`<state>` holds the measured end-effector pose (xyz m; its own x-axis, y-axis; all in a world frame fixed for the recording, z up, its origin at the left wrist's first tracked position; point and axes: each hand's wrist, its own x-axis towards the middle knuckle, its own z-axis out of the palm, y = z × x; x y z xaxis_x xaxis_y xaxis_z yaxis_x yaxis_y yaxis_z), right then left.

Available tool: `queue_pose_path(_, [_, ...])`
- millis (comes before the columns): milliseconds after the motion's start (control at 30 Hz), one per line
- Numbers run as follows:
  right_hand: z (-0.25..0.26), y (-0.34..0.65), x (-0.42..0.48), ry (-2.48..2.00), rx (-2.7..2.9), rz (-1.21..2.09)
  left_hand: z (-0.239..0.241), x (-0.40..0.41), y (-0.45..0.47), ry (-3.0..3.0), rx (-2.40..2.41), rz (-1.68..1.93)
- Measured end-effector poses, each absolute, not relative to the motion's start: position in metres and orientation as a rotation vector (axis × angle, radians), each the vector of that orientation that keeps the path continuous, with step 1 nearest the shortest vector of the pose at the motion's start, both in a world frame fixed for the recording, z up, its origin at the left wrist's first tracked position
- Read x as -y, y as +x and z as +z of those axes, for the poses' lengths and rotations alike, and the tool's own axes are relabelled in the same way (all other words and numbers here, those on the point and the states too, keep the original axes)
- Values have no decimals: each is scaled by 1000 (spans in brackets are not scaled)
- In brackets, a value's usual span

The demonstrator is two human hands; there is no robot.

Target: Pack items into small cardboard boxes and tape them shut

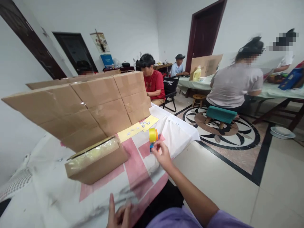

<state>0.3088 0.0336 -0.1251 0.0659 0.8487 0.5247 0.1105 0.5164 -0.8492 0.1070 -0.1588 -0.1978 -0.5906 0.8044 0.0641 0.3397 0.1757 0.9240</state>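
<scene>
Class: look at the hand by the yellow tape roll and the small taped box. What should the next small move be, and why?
Probably lift the tape dispenser toward the small box: the right hand already touches its handle, the left hand rests free on the table, and the box lies close by.

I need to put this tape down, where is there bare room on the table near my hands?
Bare cloth lies between the small box and your left hand, and on the white cloth beyond the tape dispenser at your right hand. It is crowded along the stacked boxes and yellow sheets.
</scene>
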Motion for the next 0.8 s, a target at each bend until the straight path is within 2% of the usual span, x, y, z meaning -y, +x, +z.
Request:
queue_pose_path(100, [-115, 289, 22, -602, 1928, 818, -177, 153, 117, 1139, -1899, 1361])
queue_pose_path(200, [-100, 277, 41, -499, 2171, 795, -165, 146, 124, 1283, -1846, 1347])
queue_pose_path(467, [-66, 279, 3, -542, 2121, 890, -161, 134, 108, 1523, -1838, 1228])
queue_pose_path(633, [-83, 265, -2, -583, 2333, 1137, -152, 108, 96, 2038, -1835, 1131])
queue_pose_path(800, [-94, 261, -17, -670, 2129, 1426, -127, 72, 86, 2462, -1638, 1105])
